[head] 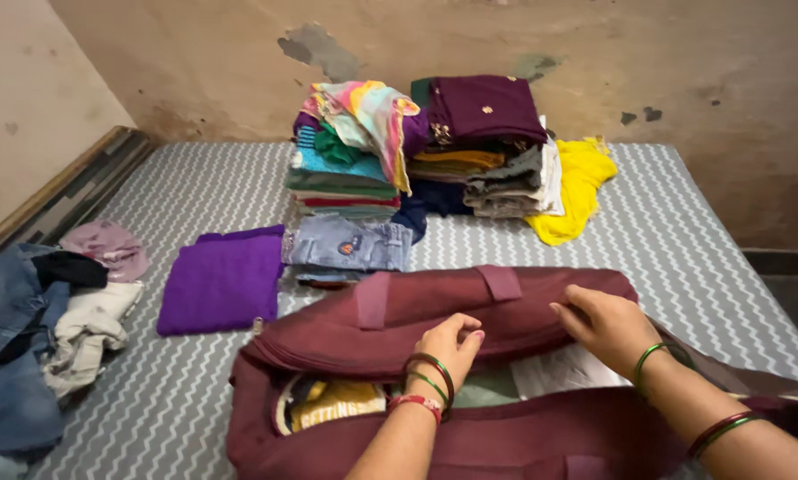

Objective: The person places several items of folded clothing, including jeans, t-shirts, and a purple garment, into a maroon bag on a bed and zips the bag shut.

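A maroon fabric bag (434,311) lies open on the bed in front of me. My left hand (450,347) grips the far edge of its opening, fingers curled over the flap. My right hand (605,325) rests on the same flap further right, fingers pressing the cloth. Both wrists wear green and red bangles. Inside the bag I see a yellow printed garment (339,402), a grey-green cloth and something white (563,372).
Two stacks of folded clothes (350,151) (492,147) stand at the back by the wall, with a yellow cloth (581,187) beside them. A folded purple cloth (223,280) and folded denim shorts (350,244) lie mid-bed. Loose jeans and clothes (26,338) are heaped at the left edge.
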